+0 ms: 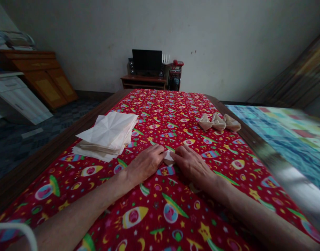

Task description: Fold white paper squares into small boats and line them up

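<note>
Between left grip (146,162) and right grip (192,162), paper (169,158)

Red cloth (160,188) with yellow rockets (135,217) and stars (205,231), whitish held paper (169,157), off-white paper stack (107,130), cream folded papers (218,123)

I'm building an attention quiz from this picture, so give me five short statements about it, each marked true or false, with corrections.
1. The left hand and right hand are both at one small folded paper. True.
2. The paper stack lies to the right of the hands. False: the paper stack lies to their left.
3. Three folded pieces sit in a row on the right. True.
4. The tablecloth is plain blue. False: the tablecloth is red and patterned.
5. The monitor has a dark screen. True.
</note>
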Motion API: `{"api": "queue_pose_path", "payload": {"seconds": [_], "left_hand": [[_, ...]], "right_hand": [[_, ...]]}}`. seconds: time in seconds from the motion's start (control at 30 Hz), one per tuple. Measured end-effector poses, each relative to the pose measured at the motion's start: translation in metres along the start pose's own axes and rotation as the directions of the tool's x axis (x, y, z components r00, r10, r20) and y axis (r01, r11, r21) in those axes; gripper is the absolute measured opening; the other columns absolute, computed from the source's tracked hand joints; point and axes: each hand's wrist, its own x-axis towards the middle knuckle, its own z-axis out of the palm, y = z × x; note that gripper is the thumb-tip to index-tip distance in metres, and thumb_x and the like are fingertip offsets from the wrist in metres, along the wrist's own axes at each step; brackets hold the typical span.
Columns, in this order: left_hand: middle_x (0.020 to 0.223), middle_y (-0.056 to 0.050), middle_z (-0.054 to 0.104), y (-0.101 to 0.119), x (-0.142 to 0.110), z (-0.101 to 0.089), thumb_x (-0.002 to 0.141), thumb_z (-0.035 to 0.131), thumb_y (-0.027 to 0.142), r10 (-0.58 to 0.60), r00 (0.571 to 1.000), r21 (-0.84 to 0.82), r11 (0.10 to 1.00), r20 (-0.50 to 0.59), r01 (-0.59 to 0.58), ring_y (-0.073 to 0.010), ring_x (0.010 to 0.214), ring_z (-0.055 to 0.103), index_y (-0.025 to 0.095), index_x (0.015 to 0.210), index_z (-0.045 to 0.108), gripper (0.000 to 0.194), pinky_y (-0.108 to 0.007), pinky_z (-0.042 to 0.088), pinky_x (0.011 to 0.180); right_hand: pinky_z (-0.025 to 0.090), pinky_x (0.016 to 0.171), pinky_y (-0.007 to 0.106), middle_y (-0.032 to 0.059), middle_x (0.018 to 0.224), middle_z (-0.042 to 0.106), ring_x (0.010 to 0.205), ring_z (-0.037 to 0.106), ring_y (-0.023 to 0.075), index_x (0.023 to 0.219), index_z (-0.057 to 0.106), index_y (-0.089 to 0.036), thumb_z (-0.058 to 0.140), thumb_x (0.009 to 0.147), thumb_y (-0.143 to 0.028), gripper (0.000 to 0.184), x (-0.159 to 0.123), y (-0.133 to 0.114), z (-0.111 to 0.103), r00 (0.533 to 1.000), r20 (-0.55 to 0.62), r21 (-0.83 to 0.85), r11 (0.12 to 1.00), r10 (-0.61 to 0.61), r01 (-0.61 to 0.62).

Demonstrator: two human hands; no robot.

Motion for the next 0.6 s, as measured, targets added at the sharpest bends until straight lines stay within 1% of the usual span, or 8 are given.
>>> {"api": "queue_pose_path", "payload": {"seconds": [0.17, 0.23, 0.3, 0.4, 0.47, 0.6], "left_hand": [[0.098, -0.005, 0.053, 0.001, 0.002, -0.003, 0.094, 0.041, 0.015, -0.002, 1.000, 0.026, 1.000, 0.000, 0.002, -0.0182, 0.089, 0.050, 0.016, 0.112, 0.053, 0.022, -0.031, 0.045, 0.083], [0.099, -0.005, 0.053, 0.001, 0.004, -0.004, 0.093, 0.041, 0.015, 0.015, 1.000, 0.045, 0.999, 0.009, -0.015, -0.0187, 0.089, 0.050, 0.017, 0.113, 0.053, 0.023, -0.031, 0.046, 0.080], [0.099, -0.005, 0.053, -0.001, 0.005, -0.005, 0.093, 0.042, 0.017, 0.026, 0.999, 0.052, 0.998, 0.020, -0.027, -0.0188, 0.087, 0.050, 0.017, 0.112, 0.053, 0.022, -0.031, 0.046, 0.078], [0.097, -0.005, 0.053, -0.003, 0.004, -0.004, 0.094, 0.041, 0.019, 0.026, 1.000, 0.021, 0.999, 0.011, -0.026, -0.0179, 0.085, 0.051, 0.017, 0.110, 0.055, 0.021, -0.030, 0.046, 0.076], [0.093, -0.004, 0.053, -0.004, 0.001, -0.001, 0.095, 0.041, 0.022, 0.010, 1.000, -0.032, 0.999, -0.018, -0.010, -0.0165, 0.084, 0.051, 0.018, 0.107, 0.058, 0.021, -0.029, 0.046, 0.075], [0.088, -0.002, 0.053, -0.005, -0.005, 0.008, 0.096, 0.041, 0.023, -0.056, 0.993, -0.182, 0.983, -0.103, 0.037, -0.0144, 0.085, 0.053, 0.018, 0.092, 0.063, 0.023, -0.025, 0.046, 0.075]], "right_hand": [[0.039, 0.069, 0.027, 0.0074, 0.090, 0.056, 0.083, 0.046, 0.0177, 0.098, 0.061, -0.017, 0.047, 0.091, -0.013, 0.016, -0.001, -0.002, -0.001, 0.999, 0.014, 0.034, 0.999, 0.030, -0.030], [0.041, 0.070, 0.027, 0.0084, 0.092, 0.057, 0.085, 0.047, 0.0180, 0.100, 0.062, -0.015, 0.046, 0.091, -0.013, 0.018, -0.002, 0.000, 0.002, 0.999, 0.000, 0.062, 0.997, 0.035, -0.034], [0.041, 0.069, 0.026, 0.0090, 0.092, 0.058, 0.085, 0.049, 0.0177, 0.098, 0.063, -0.014, 0.045, 0.091, -0.012, 0.020, -0.004, 0.002, 0.005, 0.999, -0.035, 0.089, 0.996, 0.030, -0.026], [0.041, 0.066, 0.025, 0.0086, 0.090, 0.060, 0.082, 0.050, 0.0167, 0.093, 0.065, -0.014, 0.044, 0.091, -0.011, 0.021, -0.007, 0.006, 0.011, 0.992, -0.123, 0.119, 0.993, 0.008, 0.007], [0.040, 0.064, 0.024, 0.0079, 0.087, 0.060, 0.079, 0.050, 0.0157, 0.088, 0.065, -0.015, 0.045, 0.090, -0.012, 0.021, -0.009, 0.008, 0.014, 0.983, -0.182, 0.138, 0.990, 0.006, 0.019], [0.038, 0.059, 0.023, 0.0064, 0.079, 0.058, 0.071, 0.049, 0.0143, 0.081, 0.065, -0.015, 0.046, 0.089, -0.014, 0.020, -0.011, 0.010, 0.018, 0.964, -0.263, 0.180, 0.984, 0.030, 0.018]]}}
